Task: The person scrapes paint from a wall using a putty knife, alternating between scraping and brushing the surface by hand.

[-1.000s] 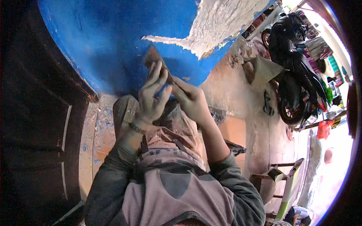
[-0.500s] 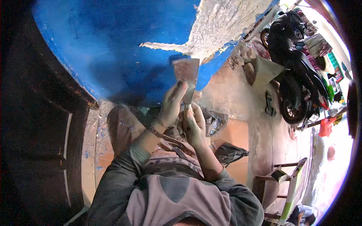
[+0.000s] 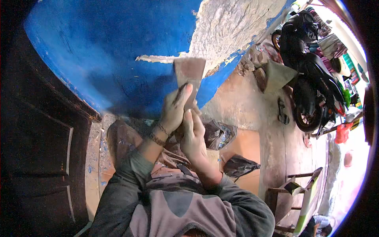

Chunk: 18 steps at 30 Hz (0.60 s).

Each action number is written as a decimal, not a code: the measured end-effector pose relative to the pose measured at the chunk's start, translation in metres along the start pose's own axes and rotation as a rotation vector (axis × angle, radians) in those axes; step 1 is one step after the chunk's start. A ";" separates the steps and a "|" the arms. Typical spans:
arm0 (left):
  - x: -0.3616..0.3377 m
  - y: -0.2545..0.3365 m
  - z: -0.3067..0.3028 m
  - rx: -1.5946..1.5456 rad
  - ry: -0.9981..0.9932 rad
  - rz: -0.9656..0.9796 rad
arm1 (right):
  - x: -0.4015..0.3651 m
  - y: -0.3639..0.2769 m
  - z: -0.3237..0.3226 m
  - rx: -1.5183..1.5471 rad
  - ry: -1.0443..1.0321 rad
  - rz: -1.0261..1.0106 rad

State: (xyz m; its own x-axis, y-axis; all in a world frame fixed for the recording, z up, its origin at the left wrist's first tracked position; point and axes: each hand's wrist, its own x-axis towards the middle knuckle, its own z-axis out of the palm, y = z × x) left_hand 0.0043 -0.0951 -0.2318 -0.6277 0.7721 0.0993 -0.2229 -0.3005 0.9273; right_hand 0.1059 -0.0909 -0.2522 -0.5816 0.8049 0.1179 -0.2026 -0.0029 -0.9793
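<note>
Both hands are on a paint scraper [image 3: 191, 73] with a wide metal blade. My right hand [image 3: 193, 134] is closed round its handle, which is mostly hidden by the fingers. My left hand [image 3: 173, 107], with a braided band at the wrist, grips it from the left, fingers along the lower blade. The blade's edge meets the blue painted wall [image 3: 106, 43] at the lower border of a bare, rough whitish patch [image 3: 225, 31]. A thin bare strip [image 3: 156, 59] runs left from there.
A dark wooden door [image 3: 37, 158] stands at left. Black plastic bags [image 3: 241, 162] lie on the floor to the right of my arms. Farther right are a sandal [image 3: 282, 111], a parked motorcycle [image 3: 312, 75] and a wooden frame [image 3: 304, 193]. Paint flakes litter the floor by the door.
The scraper and both hands have shifted left in view, and the blade's edge is now at the base of the thin bare strip. The view of the wall has also shifted left.
</note>
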 end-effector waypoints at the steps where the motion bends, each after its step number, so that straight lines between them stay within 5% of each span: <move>1: -0.003 0.002 0.001 0.059 0.015 0.025 | 0.001 0.005 0.003 0.004 -0.004 -0.011; 3: 0.004 0.008 0.004 0.070 0.049 0.080 | 0.009 0.017 0.007 -0.134 0.047 -0.291; 4: 0.004 0.025 0.008 -0.001 0.021 0.046 | 0.008 -0.016 0.011 0.057 -0.033 -0.070; 8: 0.003 0.039 0.014 -0.064 0.025 0.000 | 0.013 -0.021 0.014 0.140 -0.082 -0.084; 10: -0.004 0.027 0.011 -0.073 0.000 -0.021 | 0.011 0.007 0.004 -0.057 -0.002 -0.366; 13: 0.006 0.030 0.019 -0.043 0.075 0.033 | 0.006 -0.031 0.005 0.037 -0.023 -0.080; 17: 0.003 0.082 0.032 -0.055 0.032 -0.035 | 0.011 -0.063 0.013 0.196 -0.057 -0.045; 18: 0.001 0.073 0.029 -0.056 0.011 -0.027 | 0.013 -0.044 0.007 0.024 -0.009 -0.150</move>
State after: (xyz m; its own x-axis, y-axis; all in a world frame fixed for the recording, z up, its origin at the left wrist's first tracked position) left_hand 0.0089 -0.0996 -0.1539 -0.6287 0.7745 0.0706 -0.2813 -0.3111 0.9078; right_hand 0.1019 -0.0840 -0.2070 -0.5506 0.7918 0.2644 -0.3063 0.1031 -0.9464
